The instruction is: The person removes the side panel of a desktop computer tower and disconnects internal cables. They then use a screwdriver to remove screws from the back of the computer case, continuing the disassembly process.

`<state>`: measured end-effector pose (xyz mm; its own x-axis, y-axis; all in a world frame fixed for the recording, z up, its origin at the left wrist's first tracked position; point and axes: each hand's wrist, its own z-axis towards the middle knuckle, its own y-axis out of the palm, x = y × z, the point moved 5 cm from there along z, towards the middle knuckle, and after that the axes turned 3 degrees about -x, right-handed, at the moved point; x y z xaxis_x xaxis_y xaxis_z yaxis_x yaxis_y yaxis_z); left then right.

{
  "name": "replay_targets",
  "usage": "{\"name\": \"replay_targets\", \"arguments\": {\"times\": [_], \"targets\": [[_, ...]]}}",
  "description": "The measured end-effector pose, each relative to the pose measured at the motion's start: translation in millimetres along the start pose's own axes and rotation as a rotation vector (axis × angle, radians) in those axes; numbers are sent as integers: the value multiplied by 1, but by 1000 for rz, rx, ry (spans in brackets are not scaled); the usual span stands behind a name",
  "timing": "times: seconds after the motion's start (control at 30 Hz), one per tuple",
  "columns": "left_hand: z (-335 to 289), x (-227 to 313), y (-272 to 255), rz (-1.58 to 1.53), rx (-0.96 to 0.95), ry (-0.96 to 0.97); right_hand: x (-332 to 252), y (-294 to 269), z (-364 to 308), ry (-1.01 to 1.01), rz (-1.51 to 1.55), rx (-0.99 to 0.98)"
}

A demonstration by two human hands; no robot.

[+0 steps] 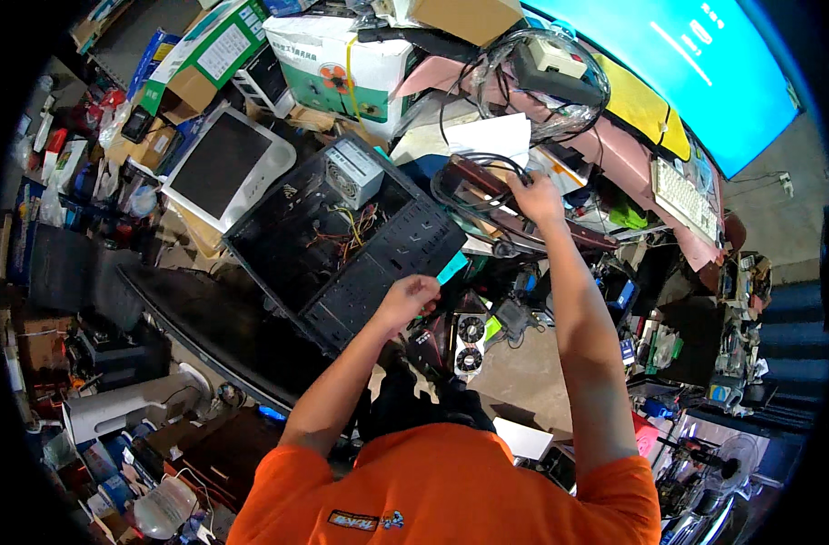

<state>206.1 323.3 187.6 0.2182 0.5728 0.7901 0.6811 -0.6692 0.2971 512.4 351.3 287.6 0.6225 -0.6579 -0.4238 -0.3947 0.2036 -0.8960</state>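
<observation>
My right hand is closed on a looped black cable, which lies over papers and a dark red-brown strip on the cluttered bench. My left hand hangs by the near right edge of an open black computer case, its fingers curled in; whether anything is in them is hidden. Inside the case sit a silver power supply and a tangle of thin coloured wires. Below and right of my left hand, a graphics card with white-ringed fans stands near my legs.
An old white monitor stands left of the case, beside a large dark flat panel. A white and green carton is behind. At the back right are a lit blue screen and a white keyboard. A fan stands lower right.
</observation>
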Motion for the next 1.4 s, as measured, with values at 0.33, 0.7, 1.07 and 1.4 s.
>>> {"name": "replay_targets", "arguments": {"times": [0.33,0.7,1.07,1.4], "targets": [[-47,16,-69,234,147,85,-20,0,-11,3,-57,-25],[-61,23,-93,539,333,233,-24,-22,20,-188,122,414],[-96,-2,-106,485,372,170,99,29,84,-22,155,-1],[-96,-5,-98,503,326,132,64,-5,47,130,97,-101]]}}
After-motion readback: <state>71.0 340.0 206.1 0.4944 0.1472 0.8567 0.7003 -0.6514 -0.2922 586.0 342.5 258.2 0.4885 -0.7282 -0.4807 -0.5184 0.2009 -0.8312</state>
